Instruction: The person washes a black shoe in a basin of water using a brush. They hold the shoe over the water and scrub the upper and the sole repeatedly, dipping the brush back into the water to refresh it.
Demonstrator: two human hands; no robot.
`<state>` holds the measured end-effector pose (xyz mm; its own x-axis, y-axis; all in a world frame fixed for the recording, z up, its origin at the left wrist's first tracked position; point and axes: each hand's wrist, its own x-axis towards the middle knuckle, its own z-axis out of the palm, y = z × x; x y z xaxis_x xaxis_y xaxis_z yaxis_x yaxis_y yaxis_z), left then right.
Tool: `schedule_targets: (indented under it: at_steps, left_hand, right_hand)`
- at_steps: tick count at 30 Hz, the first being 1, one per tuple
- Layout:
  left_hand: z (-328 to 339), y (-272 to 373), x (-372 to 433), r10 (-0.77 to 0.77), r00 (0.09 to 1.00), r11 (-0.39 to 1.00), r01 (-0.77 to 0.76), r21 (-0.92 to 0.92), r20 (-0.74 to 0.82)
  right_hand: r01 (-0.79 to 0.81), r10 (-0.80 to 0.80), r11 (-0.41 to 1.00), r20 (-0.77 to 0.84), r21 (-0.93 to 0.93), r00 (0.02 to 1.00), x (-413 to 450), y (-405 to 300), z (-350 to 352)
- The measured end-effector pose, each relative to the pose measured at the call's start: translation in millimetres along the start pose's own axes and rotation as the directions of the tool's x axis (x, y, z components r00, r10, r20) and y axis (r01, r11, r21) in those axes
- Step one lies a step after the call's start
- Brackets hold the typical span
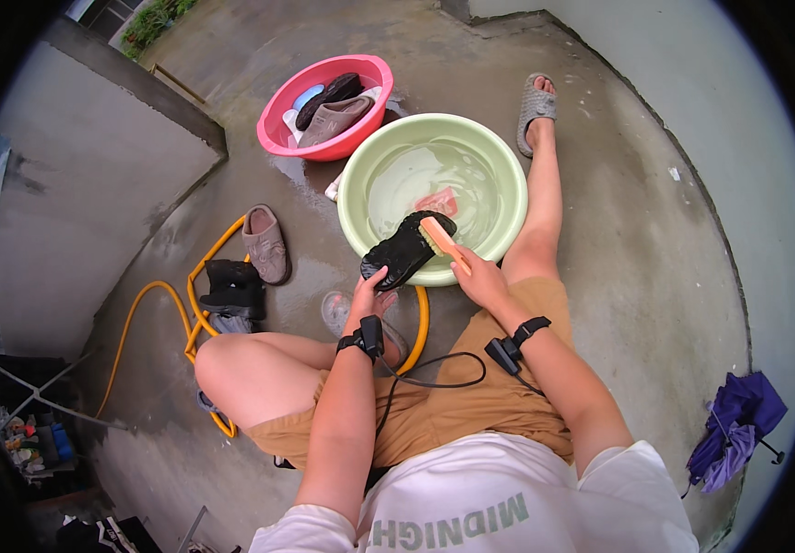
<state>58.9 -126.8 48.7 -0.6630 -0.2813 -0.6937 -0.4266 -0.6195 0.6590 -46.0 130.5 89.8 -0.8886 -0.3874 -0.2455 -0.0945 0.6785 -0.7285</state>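
My left hand (374,294) grips the near end of a black shoe (397,254), which is tilted over the near rim of a pale green plastic basin (354,228). In my right hand (478,276) is a scrubbing brush (441,237) with an orange handle. Its pale bristles rest against the shoe near the far end. Water fills part of the basin, and a pinkish-red item (439,201) lies in it just past the shoe. Whether the shoe's sole or upper faces me is hard to tell.
A pink basin (269,117) holding several shoes stands beyond the green one. On the wet concrete at left lie a taupe clog (265,245), a black shoe (233,289) and a yellow hose (138,311). A purple umbrella (736,428) leans by the right wall.
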Motion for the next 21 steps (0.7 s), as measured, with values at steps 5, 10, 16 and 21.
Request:
schedule_targets:
  at_steps: [5, 10, 16, 21]
  left_hand:
    - [-0.7, -0.2, -1.2, 0.001, 0.999, 1.0, -0.001, -0.013, -0.033]
    - [0.9, 0.6, -3.5, -0.004, 1.0, 1.0, 0.005, 0.013, -0.026]
    - [3.5, 1.4, -5.3, 0.01, 0.999, 1.0, -0.01, -0.005, -0.039]
    - [-1.1, -0.2, -3.8, 0.008, 1.0, 1.0, -0.008, -0.002, -0.011]
  right_hand:
    - [0.146, -0.149, 0.988, 0.072, 0.052, 0.986, 0.7, 4.5, 1.6]
    - [0.059, -0.059, 0.998, 0.024, -0.009, 0.998, 2.8, 4.0, 1.6]
    - [0.041, -0.041, 0.998, -0.008, -0.043, 0.999, 1.6, 6.6, 2.0]
    - [0.126, -0.124, 0.992, 0.126, -0.007, 0.984, -1.4, 0.9, -2.4]
